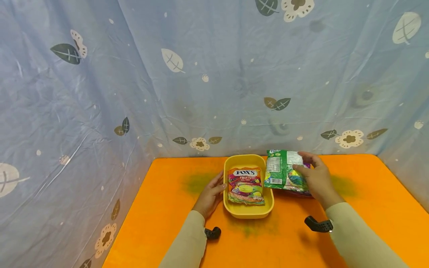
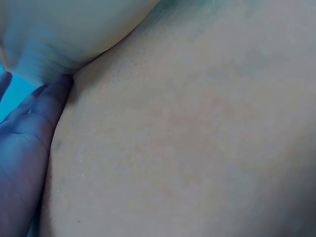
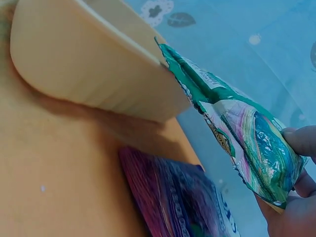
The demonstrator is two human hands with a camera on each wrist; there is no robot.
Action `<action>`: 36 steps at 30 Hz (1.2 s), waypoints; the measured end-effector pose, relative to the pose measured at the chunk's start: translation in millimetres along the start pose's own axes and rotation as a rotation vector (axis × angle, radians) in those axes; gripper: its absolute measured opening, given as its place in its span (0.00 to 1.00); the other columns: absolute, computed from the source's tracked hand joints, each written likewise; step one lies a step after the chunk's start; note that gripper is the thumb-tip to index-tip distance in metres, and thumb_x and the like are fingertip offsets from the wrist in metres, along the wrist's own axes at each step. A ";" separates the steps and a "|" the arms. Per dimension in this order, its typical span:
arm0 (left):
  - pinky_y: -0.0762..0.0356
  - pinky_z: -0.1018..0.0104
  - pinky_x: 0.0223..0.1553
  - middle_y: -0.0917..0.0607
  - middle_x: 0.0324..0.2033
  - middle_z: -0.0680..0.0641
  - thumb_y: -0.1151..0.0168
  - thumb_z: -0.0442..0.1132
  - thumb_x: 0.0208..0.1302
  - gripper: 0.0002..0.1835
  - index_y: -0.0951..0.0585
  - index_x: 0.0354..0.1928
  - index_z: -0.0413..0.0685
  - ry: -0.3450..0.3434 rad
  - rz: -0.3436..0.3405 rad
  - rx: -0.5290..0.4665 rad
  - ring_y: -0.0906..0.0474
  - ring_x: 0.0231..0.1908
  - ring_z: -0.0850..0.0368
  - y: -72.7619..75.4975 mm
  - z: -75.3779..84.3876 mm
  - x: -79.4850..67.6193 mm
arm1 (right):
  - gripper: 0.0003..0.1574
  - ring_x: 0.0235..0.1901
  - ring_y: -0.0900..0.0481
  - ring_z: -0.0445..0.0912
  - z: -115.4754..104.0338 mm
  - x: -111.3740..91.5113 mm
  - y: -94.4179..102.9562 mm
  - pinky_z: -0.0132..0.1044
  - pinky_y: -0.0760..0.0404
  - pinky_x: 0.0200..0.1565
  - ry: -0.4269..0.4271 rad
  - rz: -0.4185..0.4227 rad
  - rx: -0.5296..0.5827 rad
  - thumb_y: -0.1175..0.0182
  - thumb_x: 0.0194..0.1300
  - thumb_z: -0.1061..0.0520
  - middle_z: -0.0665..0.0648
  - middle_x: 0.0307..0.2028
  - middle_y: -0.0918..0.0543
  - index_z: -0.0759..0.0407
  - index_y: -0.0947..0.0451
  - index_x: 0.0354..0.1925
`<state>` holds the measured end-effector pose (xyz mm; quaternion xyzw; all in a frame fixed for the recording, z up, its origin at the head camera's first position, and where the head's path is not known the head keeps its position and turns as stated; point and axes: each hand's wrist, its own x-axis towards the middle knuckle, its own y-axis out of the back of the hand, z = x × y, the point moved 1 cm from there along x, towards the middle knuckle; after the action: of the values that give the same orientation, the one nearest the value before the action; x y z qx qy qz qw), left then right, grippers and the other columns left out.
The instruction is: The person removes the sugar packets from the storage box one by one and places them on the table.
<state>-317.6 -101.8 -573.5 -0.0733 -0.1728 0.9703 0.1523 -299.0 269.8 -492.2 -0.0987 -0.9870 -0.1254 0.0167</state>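
A green candy bag [image 1: 285,171] is pinched between the thumb and fingers of my right hand [image 1: 318,178]. It is raised, its left edge at the rim of a yellow plastic container [image 1: 248,211]. Inside the container lies an orange Fox's Fruits candy bag [image 1: 245,186], face up. My left hand [image 1: 210,193] touches the container's left side, its fingers [image 2: 37,113] fairly straight along the outer wall in the left wrist view. Below the green bag a purple bag [image 3: 173,197] lies on the table, mostly hidden from the head view.
The orange table [image 1: 161,208] ends at the back against a blue curtain [image 1: 214,123] printed with leaves and flowers. More curtain hangs on the left and right sides. A black camera mount [image 1: 318,225] sticks out from the right wrist, and another black mount [image 1: 213,233] from the left.
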 end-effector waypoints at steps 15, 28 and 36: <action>0.27 0.48 0.70 0.34 0.81 0.38 0.41 0.35 0.82 0.35 0.38 0.87 0.50 -0.002 -0.005 0.000 0.30 0.74 0.40 -0.4 0.5 1.8 | 0.46 0.74 0.45 0.71 14.2 4.2 47.8 0.58 0.29 0.60 -0.011 -0.034 -0.109 0.37 0.82 0.39 0.70 0.77 0.41 0.54 0.39 0.86; 0.26 0.49 0.70 0.34 0.81 0.40 0.41 0.34 0.83 0.35 0.37 0.87 0.51 0.001 -0.002 -0.002 0.29 0.74 0.41 0.3 0.8 -0.8 | 0.48 0.77 0.50 0.75 32.9 2.5 82.3 0.74 0.39 0.69 -0.020 -0.030 -0.157 0.38 0.82 0.38 0.73 0.78 0.43 0.52 0.41 0.87; 0.26 0.48 0.69 0.34 0.81 0.40 0.40 0.35 0.82 0.35 0.36 0.86 0.52 0.003 0.006 0.008 0.29 0.74 0.42 -1.8 1.8 -0.8 | 0.47 0.79 0.57 0.77 38.6 0.5 103.9 0.80 0.46 0.69 -0.017 -0.042 -0.173 0.39 0.83 0.39 0.73 0.77 0.45 0.51 0.43 0.88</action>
<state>-316.7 -101.0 -571.0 -0.0748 -0.1685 0.9714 0.1498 -279.1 378.1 -504.1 -0.0803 -0.9744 -0.2098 -0.0028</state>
